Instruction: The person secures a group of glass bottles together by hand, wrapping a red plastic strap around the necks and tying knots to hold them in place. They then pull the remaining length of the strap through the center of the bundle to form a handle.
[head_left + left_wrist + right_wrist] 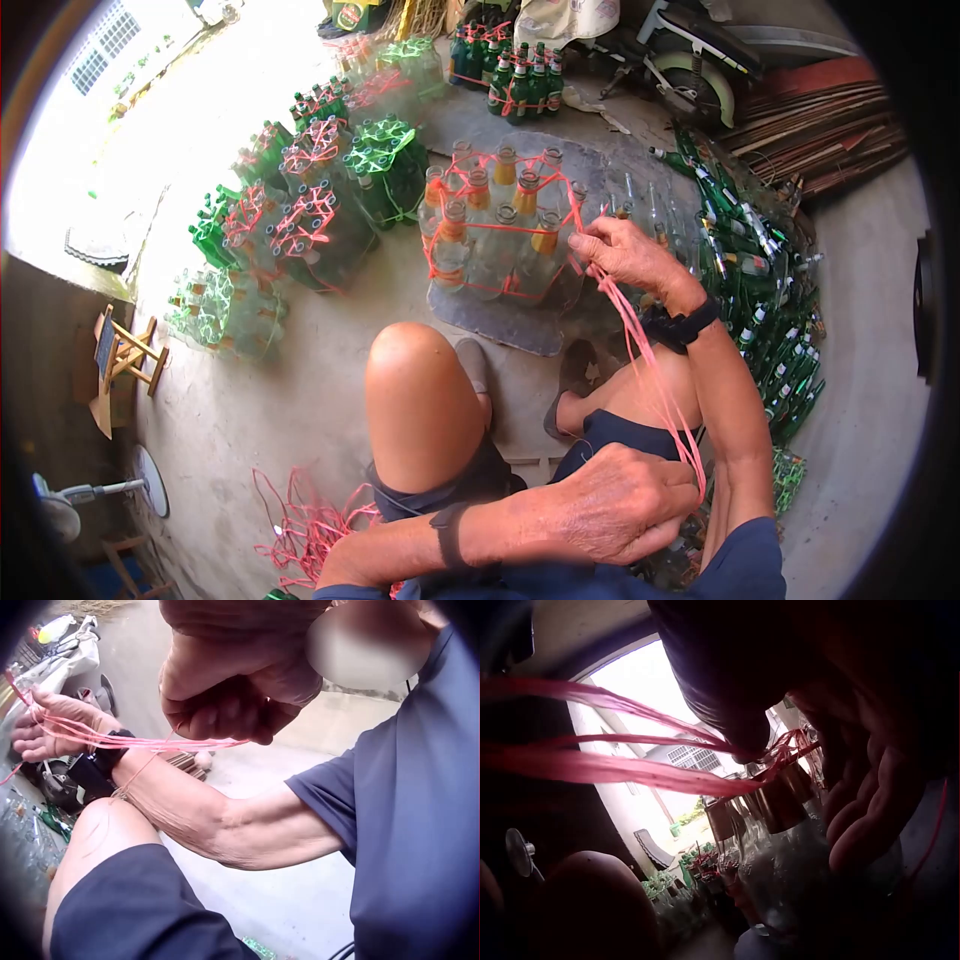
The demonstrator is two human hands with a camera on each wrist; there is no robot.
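Stretching taut between both hands, the pink string [648, 365] runs from the near left hand [620, 505], whose fingers curl tightly round it above the lap, to the farther right hand [625, 262]. The right hand pinches the strands at the right edge of the bundle of clear bottles [495, 240], which stands on a grey slab [500, 330]. Tied green bundles [320, 200] sit at far left, and loose green bottles [770, 290] are heaped at right.
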